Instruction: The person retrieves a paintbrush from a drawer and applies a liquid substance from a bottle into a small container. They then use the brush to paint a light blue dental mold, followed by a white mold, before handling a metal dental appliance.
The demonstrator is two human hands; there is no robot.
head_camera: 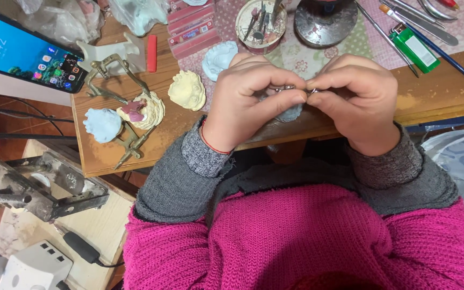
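My left hand [248,102] and my right hand [358,99] meet fingertip to fingertip over the near edge of a wooden bench [108,156]. Between the fingertips they pinch a small piece of metal wire [296,89]. My left hand also holds a pale blue dental cast [290,113], which shows below its thumb. Most of the cast is hidden by my fingers. Both wrists wear grey cuffs under a magenta knitted sweater.
Dental casts lie on the bench: a yellow one [187,89], pale blue ones [103,124] [218,58], one in a brass articulator [135,110]. A phone [25,51], bur dish [261,21], round metal stand [326,21], green lighter [414,48] and hand tools [420,19] stand behind. A metal press [38,188] sits lower left.
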